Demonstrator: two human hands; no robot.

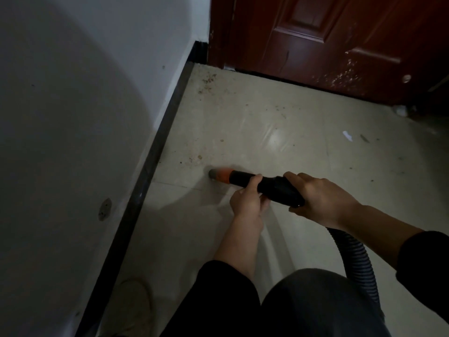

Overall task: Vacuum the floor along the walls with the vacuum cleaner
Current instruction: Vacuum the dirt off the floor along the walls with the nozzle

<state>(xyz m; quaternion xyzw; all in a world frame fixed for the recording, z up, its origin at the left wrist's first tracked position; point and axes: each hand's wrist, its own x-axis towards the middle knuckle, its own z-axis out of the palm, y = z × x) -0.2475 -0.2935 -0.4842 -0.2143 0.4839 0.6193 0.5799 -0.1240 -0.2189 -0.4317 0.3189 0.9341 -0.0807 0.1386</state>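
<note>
Left hand (247, 197) and right hand (323, 198) wrap fingers round the wand (267, 187); nozzle (218, 175) near the baseboard (155, 152) (probably on the floor (267, 117)). Grit (209, 79) by the door (340, 45).

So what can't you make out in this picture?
Head view:
- Vacuum cleaner body: the hose disappears behind the knee.
- Nozzle tip: blurred; contact with floor unclear.
- Tube underside: covered by left hand and right hand.
- Door: top cut by frame edge.

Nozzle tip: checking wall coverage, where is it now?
Head view, left of centre: the nozzle tip is at the floor, apart from the black baseboard leftward, just beyond the left hand.
</note>
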